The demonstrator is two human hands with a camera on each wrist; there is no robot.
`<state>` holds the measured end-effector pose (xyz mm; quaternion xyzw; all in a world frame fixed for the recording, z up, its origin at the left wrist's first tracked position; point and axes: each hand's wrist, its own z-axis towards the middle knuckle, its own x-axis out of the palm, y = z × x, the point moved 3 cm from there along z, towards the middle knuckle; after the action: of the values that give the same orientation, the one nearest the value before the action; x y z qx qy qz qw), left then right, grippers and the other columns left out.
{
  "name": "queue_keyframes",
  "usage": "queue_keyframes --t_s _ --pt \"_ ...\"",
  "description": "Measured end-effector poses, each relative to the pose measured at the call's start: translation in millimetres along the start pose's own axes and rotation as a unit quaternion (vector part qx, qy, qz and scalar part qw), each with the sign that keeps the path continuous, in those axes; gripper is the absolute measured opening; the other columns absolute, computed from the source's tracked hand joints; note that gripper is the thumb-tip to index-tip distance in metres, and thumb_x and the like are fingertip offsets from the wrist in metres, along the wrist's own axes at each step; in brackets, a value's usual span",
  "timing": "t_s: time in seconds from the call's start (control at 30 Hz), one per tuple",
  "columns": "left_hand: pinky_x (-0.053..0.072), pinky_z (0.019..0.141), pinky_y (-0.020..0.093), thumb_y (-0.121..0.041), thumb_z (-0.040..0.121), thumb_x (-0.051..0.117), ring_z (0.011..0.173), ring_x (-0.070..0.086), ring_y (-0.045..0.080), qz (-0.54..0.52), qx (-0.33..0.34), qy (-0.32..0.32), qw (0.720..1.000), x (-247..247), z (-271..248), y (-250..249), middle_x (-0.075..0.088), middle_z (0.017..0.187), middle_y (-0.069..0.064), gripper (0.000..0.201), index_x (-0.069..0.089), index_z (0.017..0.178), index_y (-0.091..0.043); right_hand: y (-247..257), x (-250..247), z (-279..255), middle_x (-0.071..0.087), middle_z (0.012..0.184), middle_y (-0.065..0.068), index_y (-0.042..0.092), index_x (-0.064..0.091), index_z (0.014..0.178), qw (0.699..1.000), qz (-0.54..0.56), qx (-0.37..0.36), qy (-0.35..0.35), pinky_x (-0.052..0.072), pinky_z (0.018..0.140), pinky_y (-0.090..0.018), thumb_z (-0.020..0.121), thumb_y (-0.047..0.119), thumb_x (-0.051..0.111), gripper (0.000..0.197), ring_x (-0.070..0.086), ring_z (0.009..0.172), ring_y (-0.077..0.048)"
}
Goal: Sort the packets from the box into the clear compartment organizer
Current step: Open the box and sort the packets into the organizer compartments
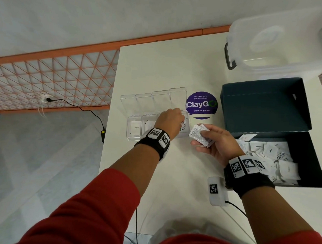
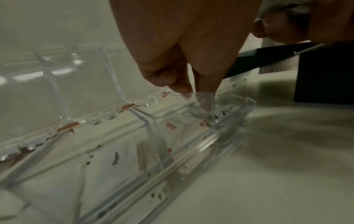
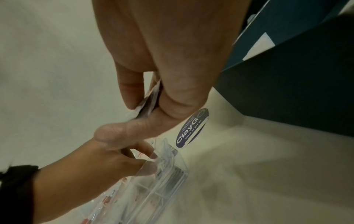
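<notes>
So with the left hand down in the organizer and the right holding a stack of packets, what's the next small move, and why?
Probably lift the left hand out of the clear organizer and take the next packet from the stack that the right hand holds beside it; its fingertips are already down in a compartment.

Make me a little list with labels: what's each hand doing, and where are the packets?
left hand: fingers reaching into the organizer, third compartment from the left; whether it holds anything cannot be told
right hand: holds a stack of packets above the table
box: open, still holds many packets
labels readable: Sugar, Stevia
</notes>
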<state>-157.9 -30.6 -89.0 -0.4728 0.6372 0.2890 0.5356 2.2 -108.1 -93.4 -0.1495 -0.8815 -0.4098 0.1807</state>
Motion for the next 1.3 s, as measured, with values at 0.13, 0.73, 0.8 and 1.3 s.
queue_keyframes --t_s 0.13,0.73,0.8,1.3 --pt "0.048 0.082 0.035 -0.011 0.095 0.049 0.104 0.060 0.025 0.024 0.012 0.010 1.000 1.9 -5.2 -2.5 0.061 0.119 0.002 0.025 0.068 0.110 -0.014 0.3 3.5 0.7 0.077 0.091 -0.014 0.012 0.070 0.108 1.000 -0.021 -0.005 0.004 0.060 0.055 -0.029 0.097 0.002 0.055 0.020 0.075 0.072 -0.026" --pt "0.042 0.045 0.016 -0.030 0.089 0.064 0.041 0.050 0.009 -0.432 -0.051 0.104 0.895 -36.5 -24.8 -8.7 0.065 0.055 -0.003 0.017 0.063 0.106 -0.032 4.1 2.1 0.2 0.073 0.074 -0.001 0.013 0.070 0.093 0.980 -0.057 -0.149 -0.116 0.053 0.052 -0.022 0.087 0.009 0.074 0.008 0.066 0.056 -0.014" --pt "0.042 0.046 0.017 -0.024 0.090 0.063 0.046 0.058 0.011 -0.463 -0.060 0.102 0.878 -40.7 -28.2 -9.0 0.069 0.060 0.000 0.013 0.065 0.102 -0.025 3.9 6.6 -3.3 0.074 0.082 -0.003 0.015 0.071 0.095 0.982 -0.059 -0.152 -0.092 0.055 0.057 -0.023 0.087 0.015 0.076 0.010 0.071 0.067 -0.017" --pt "0.056 0.065 0.025 -0.006 0.081 0.073 0.068 0.067 0.013 -0.522 -0.092 0.000 0.848 -45.3 -46.3 8.1 0.074 0.085 0.000 0.027 0.060 0.098 -0.022 2.1 17.4 -10.6 0.077 0.090 -0.013 0.007 0.069 0.101 0.994 -0.008 -0.092 -0.052 0.057 0.057 -0.021 0.089 0.001 0.069 0.013 0.073 0.070 -0.016"
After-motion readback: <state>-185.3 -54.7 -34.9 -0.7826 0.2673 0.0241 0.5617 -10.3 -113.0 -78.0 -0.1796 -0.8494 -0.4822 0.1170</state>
